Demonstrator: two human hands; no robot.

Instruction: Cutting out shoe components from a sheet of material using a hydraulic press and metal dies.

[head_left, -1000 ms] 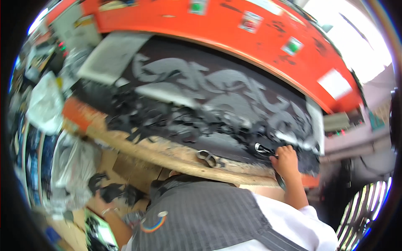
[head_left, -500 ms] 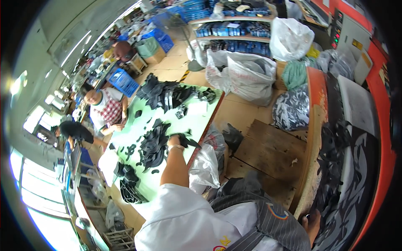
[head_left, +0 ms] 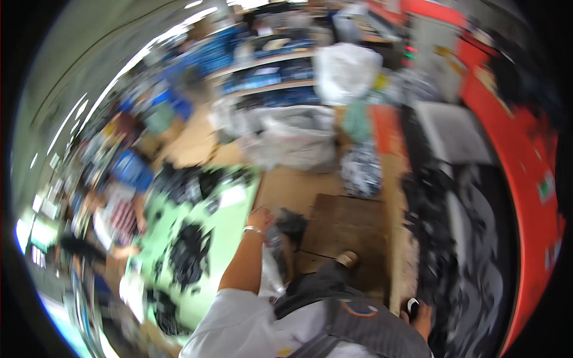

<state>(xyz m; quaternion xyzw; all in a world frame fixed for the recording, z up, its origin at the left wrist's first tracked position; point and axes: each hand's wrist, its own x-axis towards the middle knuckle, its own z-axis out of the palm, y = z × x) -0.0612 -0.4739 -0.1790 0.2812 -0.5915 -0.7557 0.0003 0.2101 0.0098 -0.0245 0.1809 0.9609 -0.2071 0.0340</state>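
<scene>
My left hand [head_left: 260, 218], a band round its wrist, is over the right edge of the green-topped table [head_left: 233, 224]. Motion smears its fingers, and I see no piece in them. Left of it on the tabletop lies a heap of black cut pieces [head_left: 188, 253], with smaller scraps scattered around. My right hand [head_left: 421, 320] is low at the right, at the edge of the machine bed, its fingers round a small black-and-white object [head_left: 413, 307]. Black cut pieces [head_left: 427, 203] are strewn along the bed beside it.
Another person [head_left: 119, 212] stands across the table. Large white sacks [head_left: 298, 137] and a bag of grey scraps [head_left: 361, 170] stand ahead. The orange machine frame [head_left: 507, 119] rises at the right. A brown board [head_left: 346, 227] lies on the floor.
My view has swung right, so the table sits further left. My left hand has left the black heap and moved to the table's right edge. A foot now shows on the brown board.
</scene>
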